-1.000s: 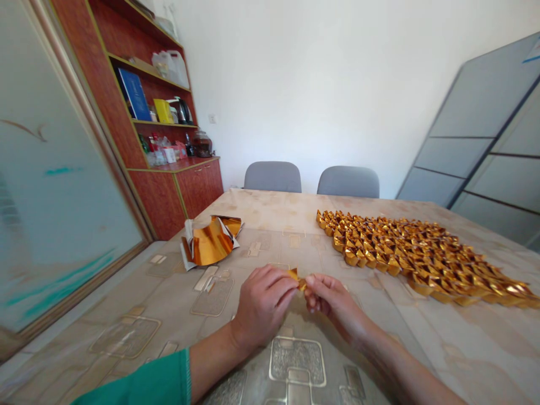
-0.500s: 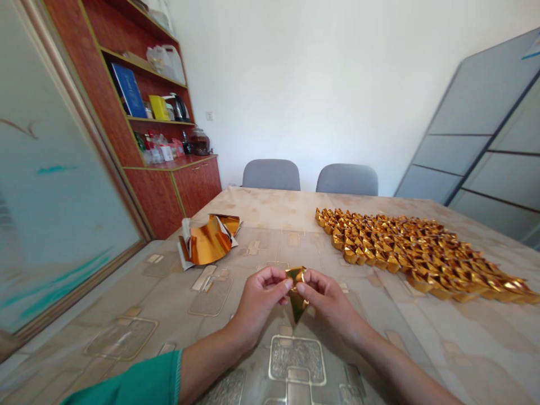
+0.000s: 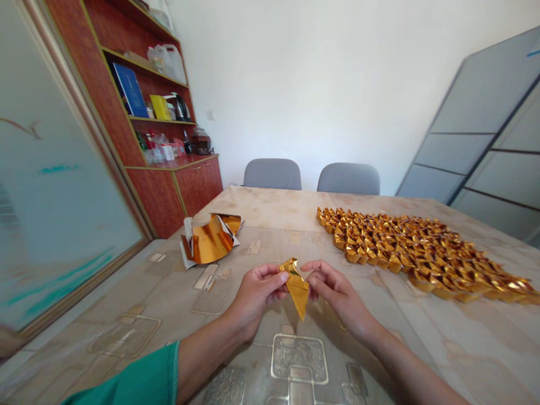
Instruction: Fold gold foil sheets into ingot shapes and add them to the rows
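A folded piece of gold foil paper (image 3: 298,292) hangs over the near middle of the table, one pointed end downward. My left hand (image 3: 264,289) pinches its left side between thumb and fingers. At the paper's right edge is my right hand (image 3: 333,289), its thumb and curled fingers closed on the corner and its index finger raised toward the top fold. To the right lie many folded gold foil paper ingots (image 3: 396,239), set close together in rows. Loose gold foil sheets with a white underside (image 3: 211,242) lie curled to the left.
A patterned cover lies over the table (image 3: 270,211). Two grey chairs (image 3: 272,173) stand at its far side. On the left are a red-brown cabinet (image 3: 198,180) with shelves of household items and a frosted glass panel (image 3: 63,197). Grey panels (image 3: 459,107) stand at right.
The foil paper has turned, so its broad flat face and lower point now show toward me. My right hand has shifted slightly right, its index finger lifting off the paper.
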A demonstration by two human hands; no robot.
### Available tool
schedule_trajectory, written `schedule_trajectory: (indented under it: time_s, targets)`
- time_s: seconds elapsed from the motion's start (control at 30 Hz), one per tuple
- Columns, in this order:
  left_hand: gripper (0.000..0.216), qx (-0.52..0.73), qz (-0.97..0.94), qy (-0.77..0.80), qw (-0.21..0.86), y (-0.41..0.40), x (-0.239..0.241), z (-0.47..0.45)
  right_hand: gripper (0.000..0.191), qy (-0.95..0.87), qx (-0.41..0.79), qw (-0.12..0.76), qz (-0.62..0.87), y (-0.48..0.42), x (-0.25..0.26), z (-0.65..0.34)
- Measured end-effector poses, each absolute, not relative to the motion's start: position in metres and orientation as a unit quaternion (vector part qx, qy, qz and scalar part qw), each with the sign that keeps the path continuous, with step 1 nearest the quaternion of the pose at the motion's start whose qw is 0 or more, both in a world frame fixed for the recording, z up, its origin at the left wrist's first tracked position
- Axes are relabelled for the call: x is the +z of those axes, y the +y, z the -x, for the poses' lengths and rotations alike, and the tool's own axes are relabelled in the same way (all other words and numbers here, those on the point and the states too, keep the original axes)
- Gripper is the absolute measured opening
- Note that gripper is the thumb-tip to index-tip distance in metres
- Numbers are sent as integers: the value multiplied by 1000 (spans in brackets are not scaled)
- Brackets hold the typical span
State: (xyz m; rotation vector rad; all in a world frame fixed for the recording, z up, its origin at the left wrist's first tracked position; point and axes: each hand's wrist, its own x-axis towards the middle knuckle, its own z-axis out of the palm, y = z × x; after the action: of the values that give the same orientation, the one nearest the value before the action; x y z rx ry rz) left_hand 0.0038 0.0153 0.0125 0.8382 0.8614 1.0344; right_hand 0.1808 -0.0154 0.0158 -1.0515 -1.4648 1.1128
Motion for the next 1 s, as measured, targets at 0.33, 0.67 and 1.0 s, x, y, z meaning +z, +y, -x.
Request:
schedule_trajectory:
  time_s: [0.33, 0.67, 1.0]
  targets:
    - [37, 448, -337, 377, 737, 12, 12, -3, 13, -822, 215, 392, 353, -13, 21, -193]
    - [41, 446, -351, 377, 732, 10, 10, -6, 11, -849, 157, 370, 342, -15, 21, -199]
    - [40, 446, -386, 378, 713, 7, 7, -6, 13, -880, 59, 354, 310, -18, 25, -196]
